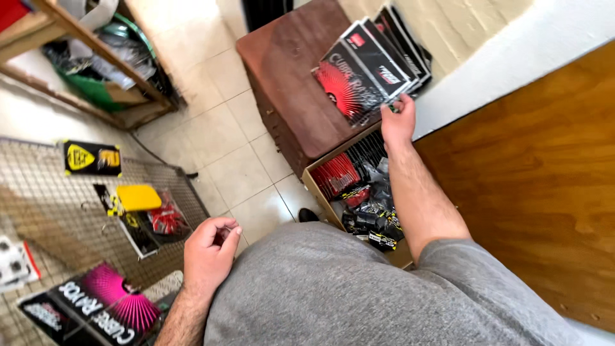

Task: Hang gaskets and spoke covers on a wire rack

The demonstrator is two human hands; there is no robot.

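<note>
**One hand on the packs, one hand curled up**

The right hand (398, 120) reaches out toward 1 o'clock. Its fingers are bent around the lower edge of a stack of flat packs (368, 67) — black ones with a red fan shape on the front. The packs lie spread out like cards on a dark brown wooden cabinet (288, 70), at its right end.

Just below that hand, at about 3 o'clock from the middle, sits an open cardboard box (318, 192) on the tiled floor (224, 128). It is full of small red and black packets.

The left hand (210, 251) is down at 7 o'clock, near the grey shirt (333, 295). It is loosely curled shut, and I cannot tell if anything is inside it.

A wire rack (38, 192) lies at 9 o'clock with more packs on it — a yellow one (138, 197) and a black one with a pink fan (112, 304).
</note>
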